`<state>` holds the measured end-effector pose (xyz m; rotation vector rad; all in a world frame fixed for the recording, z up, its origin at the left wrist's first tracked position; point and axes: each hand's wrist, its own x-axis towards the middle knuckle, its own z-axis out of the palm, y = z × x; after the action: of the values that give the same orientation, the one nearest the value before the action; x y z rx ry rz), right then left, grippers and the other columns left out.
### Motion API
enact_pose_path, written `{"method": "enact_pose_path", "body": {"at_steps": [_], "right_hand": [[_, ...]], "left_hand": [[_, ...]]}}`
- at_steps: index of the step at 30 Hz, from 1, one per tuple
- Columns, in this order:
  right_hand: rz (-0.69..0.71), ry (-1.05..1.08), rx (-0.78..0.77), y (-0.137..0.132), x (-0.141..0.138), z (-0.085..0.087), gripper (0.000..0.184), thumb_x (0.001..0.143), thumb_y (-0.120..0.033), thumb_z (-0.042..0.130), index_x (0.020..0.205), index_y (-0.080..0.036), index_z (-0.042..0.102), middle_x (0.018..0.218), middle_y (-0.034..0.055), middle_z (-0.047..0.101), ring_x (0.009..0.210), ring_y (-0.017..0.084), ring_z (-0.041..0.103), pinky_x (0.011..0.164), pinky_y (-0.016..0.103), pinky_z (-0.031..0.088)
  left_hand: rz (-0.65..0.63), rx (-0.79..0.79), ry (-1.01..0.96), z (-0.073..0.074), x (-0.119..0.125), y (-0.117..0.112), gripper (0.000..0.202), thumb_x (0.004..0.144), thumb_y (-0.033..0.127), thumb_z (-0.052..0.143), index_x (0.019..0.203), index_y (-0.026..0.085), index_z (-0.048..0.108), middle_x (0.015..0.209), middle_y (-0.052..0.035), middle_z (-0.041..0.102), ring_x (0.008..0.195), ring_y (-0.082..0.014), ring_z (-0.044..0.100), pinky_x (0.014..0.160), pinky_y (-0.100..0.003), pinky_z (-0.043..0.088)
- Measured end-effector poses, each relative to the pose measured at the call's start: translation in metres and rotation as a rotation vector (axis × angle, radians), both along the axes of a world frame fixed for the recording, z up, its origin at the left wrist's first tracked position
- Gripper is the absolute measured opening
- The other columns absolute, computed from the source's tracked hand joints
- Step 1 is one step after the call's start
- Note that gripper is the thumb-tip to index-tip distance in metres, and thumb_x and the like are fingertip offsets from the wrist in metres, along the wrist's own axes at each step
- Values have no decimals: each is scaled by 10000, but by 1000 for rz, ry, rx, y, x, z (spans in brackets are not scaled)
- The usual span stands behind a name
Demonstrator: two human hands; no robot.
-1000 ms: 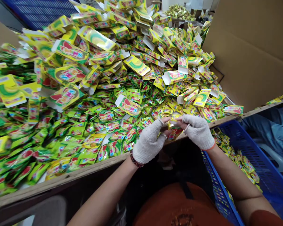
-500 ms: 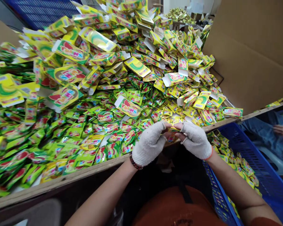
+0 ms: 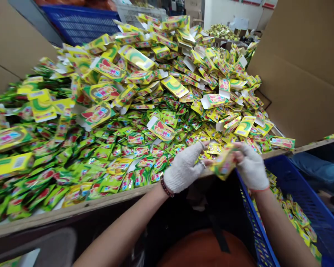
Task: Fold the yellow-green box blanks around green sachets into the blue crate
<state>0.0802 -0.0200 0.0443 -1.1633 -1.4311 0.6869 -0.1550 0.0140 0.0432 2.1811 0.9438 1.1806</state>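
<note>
My right hand (image 3: 251,166), in a white fingerless glove, pinches a small yellow candy box (image 3: 223,163) blurred by motion. The box tilts over the table's front edge. My left hand (image 3: 184,168), gloved the same way with a beaded bracelet at the wrist, is just left of the box. Its thumb and fingers are apart with nothing between them. Green watermelon-print sachets (image 3: 100,152) lie thickly on the table in front of my hands. Behind them rises a heap of yellow candy boxes (image 3: 136,57), several with open white flaps.
A blue basket (image 3: 303,185) holding yellow boxes is below the table on my right. Cardboard panels (image 3: 300,74) wall both sides. Another blue basket (image 3: 80,24) stands behind the heap. A wooden rim (image 3: 100,204) runs along the table's front. Part of another person (image 3: 317,167) shows at far right.
My hands have separated. My right hand has moved right with the box, while my left hand has let go of it. The view has shifted slightly left and up.
</note>
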Motion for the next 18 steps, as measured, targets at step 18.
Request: {"method": "enact_pose_path", "body": {"at_steps": [18], "right_hand": [[61, -900, -124, 93, -60, -14, 317, 772, -130, 562, 1064, -210, 655, 1157, 100, 555, 890, 208, 617, 783, 317, 500]], "left_hand": [[254, 191, 638, -7, -25, 61, 312, 802, 96, 502, 1062, 186, 649, 1049, -102, 657, 969, -254, 601, 842, -368, 497]]}}
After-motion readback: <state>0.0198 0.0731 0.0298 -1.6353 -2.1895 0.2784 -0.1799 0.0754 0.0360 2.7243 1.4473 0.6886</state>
